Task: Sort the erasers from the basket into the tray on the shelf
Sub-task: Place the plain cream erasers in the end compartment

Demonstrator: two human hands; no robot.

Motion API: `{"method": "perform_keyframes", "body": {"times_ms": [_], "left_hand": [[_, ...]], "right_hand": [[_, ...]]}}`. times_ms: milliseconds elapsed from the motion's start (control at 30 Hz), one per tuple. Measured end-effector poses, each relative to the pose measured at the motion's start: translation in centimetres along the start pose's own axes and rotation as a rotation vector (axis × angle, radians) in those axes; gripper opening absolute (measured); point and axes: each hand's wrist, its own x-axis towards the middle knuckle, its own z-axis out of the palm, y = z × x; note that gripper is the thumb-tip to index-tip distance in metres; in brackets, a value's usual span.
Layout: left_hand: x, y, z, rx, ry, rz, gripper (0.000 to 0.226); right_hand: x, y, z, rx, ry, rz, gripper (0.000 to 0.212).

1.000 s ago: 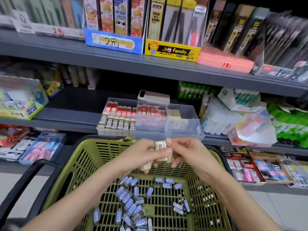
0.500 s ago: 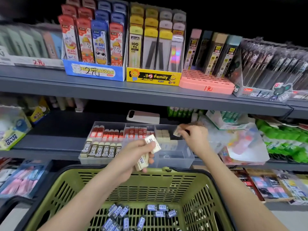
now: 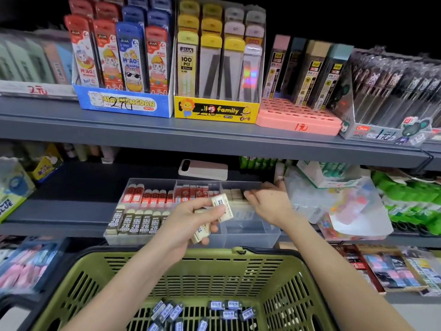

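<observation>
A clear tray [image 3: 250, 232] stands on the middle shelf. Its left compartment holds red and black "2B" erasers [image 3: 136, 223], and its right one a row of cream erasers [image 3: 235, 194]. My left hand [image 3: 188, 225] hovers at the tray's front, shut on a few cream erasers [image 3: 223, 207]. My right hand [image 3: 269, 204] reaches into the right compartment with its fingertips against the cream row. Whether it grips one is hidden. Below, the green basket [image 3: 238, 255] holds several blue-wrapped erasers [image 3: 222, 306].
A white and pink phone-like device [image 3: 202, 169] lies behind the tray. The upper shelf edge [image 3: 214, 137] hangs above it. Plastic bags of stationery [image 3: 346, 206] crowd the tray's right side. A glue box [image 3: 9, 194] sits far left.
My right hand left my left hand carrying a cream eraser and moved up and right into the tray's right compartment. My left hand rose from over the basket to the tray's front.
</observation>
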Motion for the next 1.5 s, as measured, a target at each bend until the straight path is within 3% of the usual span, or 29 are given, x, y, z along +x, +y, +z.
{"method": "perform_keyframes", "body": {"times_ms": [67, 100, 167, 200, 300, 433, 500, 600, 767, 833, 933, 1100, 1267, 1367, 1433, 1500], "left_hand": [[0.1, 0.1, -0.3, -0.019, 0.008, 0.003, 0.044], [0.2, 0.1, -0.4, -0.039, 0.009, 0.003, 0.043], [0.2, 0.1, -0.6, -0.071, -0.002, 0.001, 0.042], [0.1, 0.1, -0.6, -0.07, -0.012, 0.003, 0.041], [-0.1, -0.1, -0.1, -0.067, -0.053, -0.002, 0.042], [-0.2, -0.6, 0.5, -0.142, -0.106, -0.07, 0.034], [-0.1, -0.9, 0.4, -0.215, -0.097, -0.118, 0.026], [0.2, -1.2, -0.2, -0.331, -0.047, -0.177, 0.035], [0.0, -0.7, -0.2, -0.437, -0.07, -0.19, 0.034], [-0.1, -0.6, -0.2, -0.451, -0.068, -0.18, 0.031], [-0.2, -0.5, -0.4, -0.42, -0.062, -0.153, 0.029], [-0.3, -0.4, -0.6, -0.339, 0.016, -0.161, 0.028], [-0.5, -0.3, -0.2, -0.326, 0.062, -0.155, 0.032], [-0.7, -0.2, -0.1, -0.327, 0.071, -0.128, 0.03], [-0.7, -0.2, 0.0, -0.318, 0.077, -0.103, 0.033], [-0.7, -0.3, 0.3, -0.304, 0.078, -0.08, 0.035]], "right_hand": [[-1.2, -0.9, -0.7, 0.094, 0.232, 0.024, 0.048], [-2.2, -1.6, -1.2, 0.3, 0.295, 0.032, 0.049], [-4.5, -3.1, -2.6, 0.856, 0.246, 0.005, 0.042], [-5.6, -3.9, -3.3, 1.008, 0.178, -0.022, 0.032], [-7.8, -5.5, -3.7, 1.135, 0.081, -0.044, 0.009], [-8.3, -5.2, -3.2, 1.48, 0.054, 0.111, 0.011], [-7.5, -4.3, -3.3, 1.591, 0.123, 0.195, 0.013], [-4.9, -2.2, -3.2, 1.219, 0.371, 0.282, 0.009], [-0.4, -0.2, -1.5, 0.326, 0.498, 0.137, 0.008], [0.9, 0.0, -0.7, 0.174, 0.401, 0.104, 0.012], [1.9, 0.4, 0.9, 0.029, 0.093, 0.037, 0.022], [2.1, 1.2, 1.7, 0.081, -0.016, 0.013, 0.034], [0.6, 0.1, 0.9, 0.043, 0.191, 0.037, 0.034], [-2.2, -1.7, -1.0, 0.479, 0.299, 0.071, 0.03], [-4.9, -3.3, -2.6, 0.908, 0.192, 0.022, 0.038], [-7.3, -4.9, -3.5, 1.116, 0.091, -0.029, 0.032]]}}
